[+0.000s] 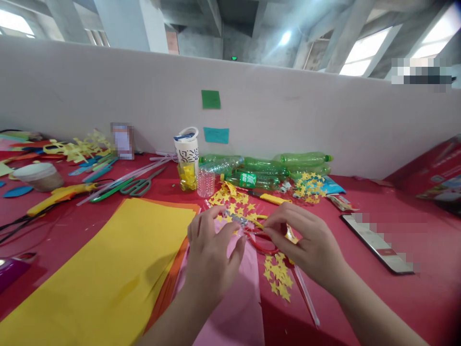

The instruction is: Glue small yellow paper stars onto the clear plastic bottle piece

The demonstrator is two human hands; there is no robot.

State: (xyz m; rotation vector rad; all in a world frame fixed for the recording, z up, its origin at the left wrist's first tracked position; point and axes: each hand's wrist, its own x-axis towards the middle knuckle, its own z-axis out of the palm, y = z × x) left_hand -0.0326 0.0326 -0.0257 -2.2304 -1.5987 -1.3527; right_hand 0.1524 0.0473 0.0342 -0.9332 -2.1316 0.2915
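Small yellow strip (258,224), seen in the head view slightly right of the centre of the frame, pinched between the thumb and forefinger of the right hand (310,238). Red-handled scissors (264,246) lie directly below these fingertips, crowding the space between the hands. The left hand (209,247), at lower centre, is partly open, its thumb apart from its curved fingers; a crumpled silvery piece (239,219) lies near its fingertips, contact unclear.

Yellow paper stars (278,276) are scattered beyond the hands and at lower right of centre. Pink sheets (237,307) lie below the left hand; large yellow paper sheets (118,269) fill the lower left. A clear ridged plastic cup (205,183) and green plastic bottles (264,166) stand or lie at upper centre. One bottle bears a green label (248,180) with white writing too small to read; dark markings on the white patterned tumbler (187,156) are likewise illegible.
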